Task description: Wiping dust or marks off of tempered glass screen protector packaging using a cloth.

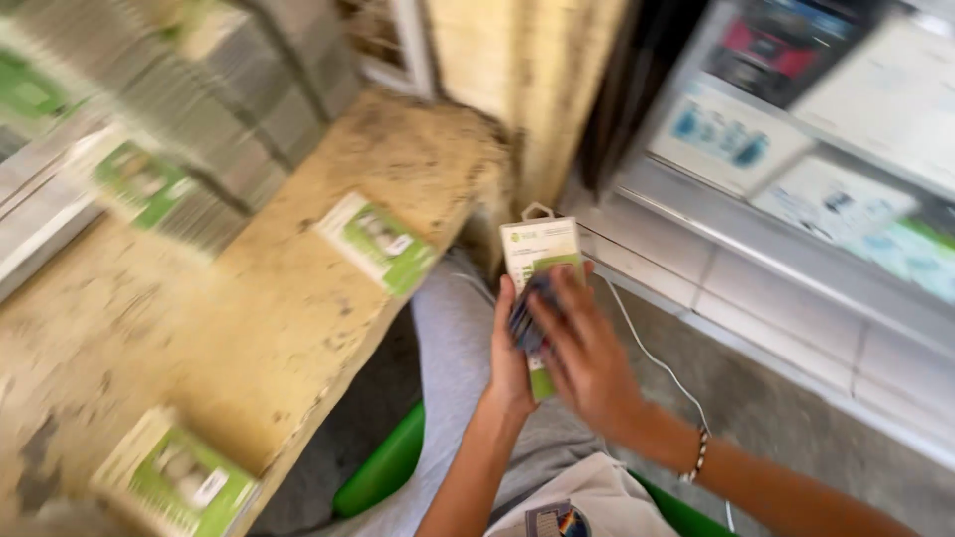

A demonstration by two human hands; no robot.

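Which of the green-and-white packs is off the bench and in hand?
The upright pack with the hang loop, held between the left hand and right hand; the others lie flat on the wooden bench.

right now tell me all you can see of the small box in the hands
The small box is a flat white and green retail pack, seemingly cardboard, with a hang loop on top. It is held upright above the person's lap, the left hand gripping behind it and the right hand covering its lower front. Motion blur hides finer detail.
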